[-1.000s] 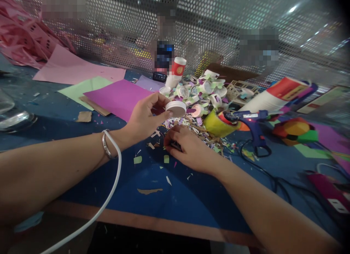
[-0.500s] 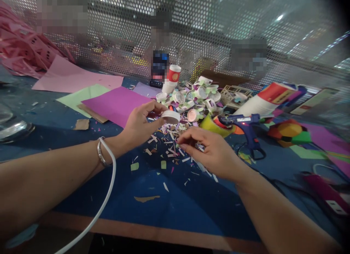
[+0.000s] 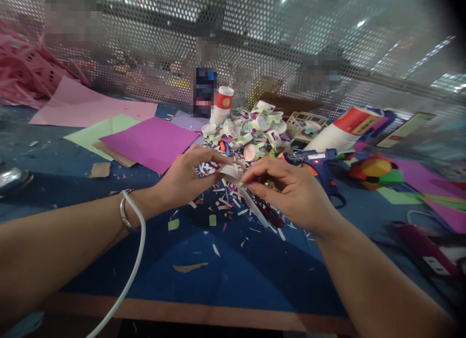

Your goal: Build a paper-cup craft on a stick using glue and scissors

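Note:
My left hand grips a small white paper-cup ring by its left side, thumb below and fingers above. At the ring's right edge, my right hand pinches a tiny pale-green paper piece, its fingertips close against the ring. Whether the piece is stuck to it I cannot tell. Under the hands lie paper scraps in white, purple and green. A dark red handle shows partly below my right hand. Just beyond sits a pile of similar white cup pieces with green and purple tabs.
A blue glue gun stands right of my right hand, near stacked paper cups. Coloured sheets, including a purple sheet, lie left. A power strip is at right. A white cable hangs by my left wrist. Perforated metal mesh rises behind.
My right hand has moved up and left, bringing the green paper piece to the cup ring. The ring has tilted in my left hand. The whole view has shifted slightly.

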Action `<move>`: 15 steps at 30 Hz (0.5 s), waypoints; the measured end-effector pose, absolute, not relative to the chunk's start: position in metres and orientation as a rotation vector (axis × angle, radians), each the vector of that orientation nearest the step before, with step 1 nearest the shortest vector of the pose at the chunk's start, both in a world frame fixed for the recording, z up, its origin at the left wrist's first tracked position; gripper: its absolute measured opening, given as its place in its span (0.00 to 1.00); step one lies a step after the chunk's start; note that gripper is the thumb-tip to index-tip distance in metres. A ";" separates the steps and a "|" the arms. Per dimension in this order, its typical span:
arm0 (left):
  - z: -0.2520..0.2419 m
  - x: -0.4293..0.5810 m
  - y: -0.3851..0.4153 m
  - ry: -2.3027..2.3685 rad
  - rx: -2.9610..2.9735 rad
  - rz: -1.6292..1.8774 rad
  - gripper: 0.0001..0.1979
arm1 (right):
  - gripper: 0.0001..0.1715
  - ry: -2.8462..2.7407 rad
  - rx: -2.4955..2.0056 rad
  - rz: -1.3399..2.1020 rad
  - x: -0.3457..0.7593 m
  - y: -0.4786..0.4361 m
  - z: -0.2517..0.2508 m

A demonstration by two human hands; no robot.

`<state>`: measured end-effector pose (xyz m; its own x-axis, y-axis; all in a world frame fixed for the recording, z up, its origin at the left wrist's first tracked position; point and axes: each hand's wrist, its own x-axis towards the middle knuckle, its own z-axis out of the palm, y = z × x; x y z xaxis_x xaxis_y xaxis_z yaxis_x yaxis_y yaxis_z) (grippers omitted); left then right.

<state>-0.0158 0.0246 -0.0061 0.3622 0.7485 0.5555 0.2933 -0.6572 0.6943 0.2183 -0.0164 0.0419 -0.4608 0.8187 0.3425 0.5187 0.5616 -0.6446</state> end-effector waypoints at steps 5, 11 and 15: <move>-0.007 -0.016 0.024 0.878 2.157 1.167 0.10 | 0.04 -2.156 -1.096 0.612 0.218 -0.016 0.042; -0.006 -0.017 0.025 0.844 2.180 1.141 0.10 | 0.04 -2.159 -1.129 0.625 0.220 -0.016 0.039; -0.006 -0.017 0.025 0.811 2.201 1.124 0.09 | 0.04 -2.170 -1.122 0.634 0.220 -0.015 0.039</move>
<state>-0.0172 0.0248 -0.0062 0.4727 0.7126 0.5184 0.2679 -0.6767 0.6858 0.2201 -0.0149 0.0388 -0.4568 0.8392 0.2952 0.5482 0.5269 -0.6495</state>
